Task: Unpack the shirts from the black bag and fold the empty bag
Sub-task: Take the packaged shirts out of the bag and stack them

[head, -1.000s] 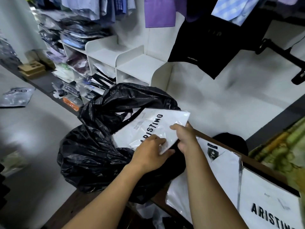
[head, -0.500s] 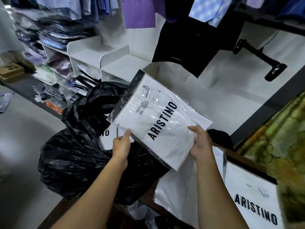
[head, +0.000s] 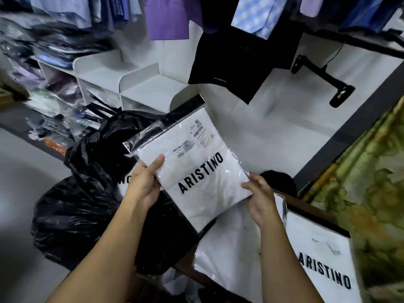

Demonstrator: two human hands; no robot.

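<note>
A white shirt in a clear plastic pack (head: pixel 196 169) printed ARISTINO is held up in the air above the table edge. My left hand (head: pixel 144 184) grips its left edge, thumb on the front. My right hand (head: pixel 260 197) grips its lower right corner. The black bag (head: pixel 87 204) sits crumpled to the left, below the pack, with another white pack (head: pixel 123 180) showing in its mouth.
Two packed shirts (head: pixel 231 259) (head: pixel 321 265) lie on the wooden table (head: pixel 306 208) at the right. White cubby shelves (head: pixel 140 84) with stacked shirts stand behind the bag. Hanging shirts and a black garment (head: pixel 236 62) are overhead. A patterned green cloth (head: pixel 371 182) is at far right.
The shirt pack has come out of the black bag and been lifted clear, turned so its printed front faces me. Both hands have shifted to its side edges.
</note>
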